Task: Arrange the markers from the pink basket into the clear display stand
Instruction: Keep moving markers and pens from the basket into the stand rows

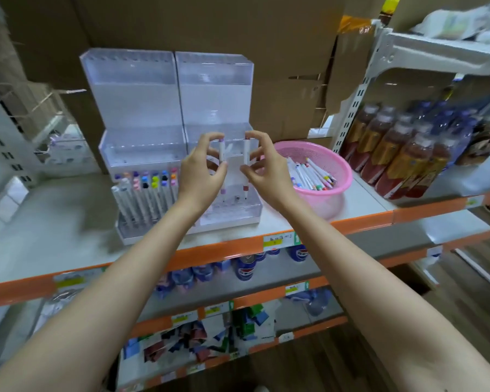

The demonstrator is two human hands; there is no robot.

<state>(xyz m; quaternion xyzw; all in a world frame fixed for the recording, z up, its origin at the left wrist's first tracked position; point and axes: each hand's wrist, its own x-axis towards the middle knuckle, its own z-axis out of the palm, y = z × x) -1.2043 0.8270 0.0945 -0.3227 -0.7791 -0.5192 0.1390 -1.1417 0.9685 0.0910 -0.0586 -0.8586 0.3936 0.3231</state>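
Grey shelf board with orange edge strip, carrying yellow-and-white price labels. Brown cardboard cartons stacked behind. White perforated upright at right. Beyond it, rows of brown-drink bottles with yellow labels, and blue bottles behind them. Tier below: blue cans. Lowest tier: coloured packets, mixed and overlapping. Upper right shelf: plastic-wrapped goods, blurred. Wooden floor at lower right.

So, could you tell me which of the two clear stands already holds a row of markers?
The left stand, farther from the pink basket; a row of colour-capped markers stands in its front tier.
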